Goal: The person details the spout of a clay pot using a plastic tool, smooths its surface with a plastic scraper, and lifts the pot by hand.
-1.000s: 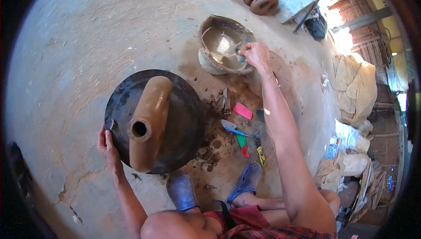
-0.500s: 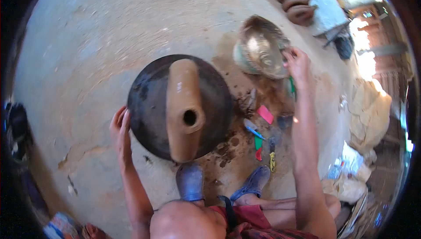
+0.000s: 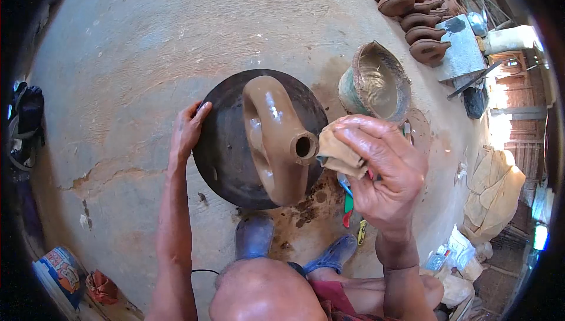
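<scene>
A wet brown clay piece [image 3: 276, 115], ring-like with a short round spout, lies on a dark round wheel [image 3: 226, 162]. On the wheel's left rim rests my left hand [image 3: 189, 126], fingers apart and holding nothing. My right hand [image 3: 385, 168] is raised to the right of the spout, with a folded tan cloth [image 3: 341, 151] pinched between thumb and fingers. The cloth appears close to the spout's edge; whether it touches is unclear. Behind the right hand stands a bucket [image 3: 348, 88] of muddy water.
Blue clogs [image 3: 255, 237] are on my feet below the wheel. A yellow-handled tool [image 3: 362, 232] and a green piece [image 3: 348, 203] lie on the floor [image 3: 141, 97]. Rows of brown clay pieces [image 3: 397, 4] stand at the upper right, beside a pale block [image 3: 462, 50].
My right hand has come from the bucket toward the spout, now with the cloth visible in it. The clay piece and wheel have turned. My left hand has shifted up along the rim.
</scene>
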`<state>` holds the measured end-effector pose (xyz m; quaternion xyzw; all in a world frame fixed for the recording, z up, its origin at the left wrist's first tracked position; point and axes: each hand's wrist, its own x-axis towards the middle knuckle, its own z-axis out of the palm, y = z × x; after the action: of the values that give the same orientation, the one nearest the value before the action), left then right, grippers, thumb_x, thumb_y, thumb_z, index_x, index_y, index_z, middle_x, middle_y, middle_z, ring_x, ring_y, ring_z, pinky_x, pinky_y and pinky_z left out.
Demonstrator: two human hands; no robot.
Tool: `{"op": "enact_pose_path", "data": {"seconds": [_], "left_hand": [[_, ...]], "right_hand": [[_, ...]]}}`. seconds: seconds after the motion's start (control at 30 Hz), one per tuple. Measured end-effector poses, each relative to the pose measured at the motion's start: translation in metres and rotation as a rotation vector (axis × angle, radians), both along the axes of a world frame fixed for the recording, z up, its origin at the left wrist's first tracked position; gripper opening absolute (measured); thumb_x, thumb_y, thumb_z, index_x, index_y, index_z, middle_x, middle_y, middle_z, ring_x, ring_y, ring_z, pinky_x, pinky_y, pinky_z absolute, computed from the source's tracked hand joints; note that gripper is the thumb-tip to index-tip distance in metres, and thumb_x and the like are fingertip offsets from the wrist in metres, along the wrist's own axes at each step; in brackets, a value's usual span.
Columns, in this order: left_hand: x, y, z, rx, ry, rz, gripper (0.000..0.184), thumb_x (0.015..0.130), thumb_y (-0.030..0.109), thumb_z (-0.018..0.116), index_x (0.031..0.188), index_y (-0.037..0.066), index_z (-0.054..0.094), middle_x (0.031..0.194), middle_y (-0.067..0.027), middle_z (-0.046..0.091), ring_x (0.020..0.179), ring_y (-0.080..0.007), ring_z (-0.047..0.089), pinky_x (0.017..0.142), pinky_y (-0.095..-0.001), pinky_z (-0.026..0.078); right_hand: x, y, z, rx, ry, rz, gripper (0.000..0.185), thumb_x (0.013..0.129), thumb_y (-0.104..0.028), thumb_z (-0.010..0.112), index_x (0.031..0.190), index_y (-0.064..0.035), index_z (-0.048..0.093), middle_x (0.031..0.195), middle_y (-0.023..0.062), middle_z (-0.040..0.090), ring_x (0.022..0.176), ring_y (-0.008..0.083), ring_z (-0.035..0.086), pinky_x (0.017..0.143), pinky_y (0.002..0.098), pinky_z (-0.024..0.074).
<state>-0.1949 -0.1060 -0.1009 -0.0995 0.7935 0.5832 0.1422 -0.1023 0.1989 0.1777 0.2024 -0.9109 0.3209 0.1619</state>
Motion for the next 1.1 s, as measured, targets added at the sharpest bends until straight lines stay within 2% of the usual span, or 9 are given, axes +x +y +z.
{"op": "enact_pose_path", "data": {"seconds": [0.27,0.4,0.47,0.57,0.63,0.73,0.87,0.97,1.1], "left_hand": [[0.137,0.004,0.007,0.268,-0.179,0.314,0.046,0.105,0.040,0.068,0.124,-0.002,0.068,0.102,-0.0039,0.069,0.092,-0.0127,0.062,0.084,-0.0289,0.051],[0.219,0.032,0.026,0.496,-0.412,0.330,0.059,0.101,0.039,0.075,0.142,-0.001,0.057,0.111,-0.0072,0.072,0.102,-0.0149,0.068,0.074,-0.0293,0.057],[0.237,0.033,0.024,0.522,-0.644,0.063,0.071,0.100,0.039,0.076,0.152,-0.001,0.047,0.114,-0.0116,0.071,0.104,-0.0175,0.069,0.072,-0.0315,0.059],[0.199,0.023,0.028,0.306,-0.338,0.483,0.079,0.099,0.042,0.076,0.158,0.002,0.041,0.116,-0.0154,0.071,0.103,-0.0182,0.069,0.078,-0.0317,0.057],[0.150,0.009,0.026,0.321,-0.169,0.510,0.082,0.100,0.045,0.075,0.160,0.004,0.038,0.117,-0.0142,0.070,0.104,-0.0200,0.068,0.084,-0.0334,0.055],[0.103,0.007,0.021,0.273,-0.093,0.510,0.072,0.103,0.046,0.070,0.155,0.002,0.048,0.112,-0.0117,0.071,0.106,-0.0219,0.068,0.090,-0.0344,0.053],[0.156,0.036,-0.007,-0.026,-0.064,0.467,0.052,0.108,0.045,0.062,0.111,-0.006,0.067,0.099,-0.0120,0.069,0.086,-0.0205,0.057,0.081,-0.0369,0.048],[0.225,0.051,0.027,0.512,-0.526,0.233,0.056,0.105,0.041,0.069,0.137,-0.003,0.058,0.092,-0.0097,0.067,0.075,-0.0135,0.059,0.066,-0.0301,0.049],[0.214,0.029,0.021,0.267,-0.397,0.342,0.084,0.103,0.041,0.072,0.164,0.000,0.032,0.100,-0.0084,0.067,0.082,-0.0124,0.064,0.067,-0.0277,0.052]], "right_hand": [[0.003,-0.006,0.001,0.141,-0.004,0.076,0.045,0.070,0.008,0.077,0.114,-0.0030,0.078,0.107,0.0131,0.075,0.092,0.0308,0.076,0.078,0.0377,0.0633],[-0.001,-0.007,0.008,0.199,-0.011,0.058,0.045,0.070,0.008,0.077,0.113,-0.0027,0.077,0.106,0.0124,0.074,0.090,0.0307,0.076,0.076,0.0376,0.0622],[-0.005,-0.007,0.011,0.216,-0.008,0.063,0.043,0.070,0.008,0.077,0.112,-0.0024,0.077,0.105,0.0123,0.074,0.089,0.0305,0.075,0.076,0.0378,0.0618],[-0.009,-0.007,0.013,0.234,-0.005,0.061,0.041,0.071,0.008,0.076,0.111,-0.0020,0.076,0.103,0.0120,0.074,0.087,0.0304,0.075,0.074,0.0382,0.0611],[-0.011,-0.011,0.015,0.235,0.011,0.072,0.040,0.071,0.008,0.076,0.110,-0.0019,0.076,0.103,0.0119,0.074,0.087,0.0304,0.075,0.073,0.0383,0.0608],[-0.011,-0.017,0.018,0.217,-0.104,0.000,0.038,0.074,0.009,0.075,0.110,-0.0008,0.078,0.105,0.0157,0.077,0.095,0.0307,0.077,0.083,0.0360,0.0604],[-0.015,-0.020,0.019,0.270,-0.048,0.077,0.043,0.070,0.008,0.076,0.112,-0.0017,0.074,0.102,0.0115,0.072,0.087,0.0313,0.074,0.074,0.0390,0.0605],[-0.012,-0.021,0.017,0.279,-0.069,0.104,0.047,0.068,0.008,0.075,0.114,-0.0010,0.074,0.103,0.0118,0.071,0.088,0.0314,0.073,0.074,0.0401,0.0604],[-0.003,-0.034,0.028,0.279,-0.143,0.009,0.036,0.073,0.008,0.077,0.108,-0.0002,0.078,0.101,0.0142,0.077,0.092,0.0301,0.077,0.079,0.0369,0.0602]]}}
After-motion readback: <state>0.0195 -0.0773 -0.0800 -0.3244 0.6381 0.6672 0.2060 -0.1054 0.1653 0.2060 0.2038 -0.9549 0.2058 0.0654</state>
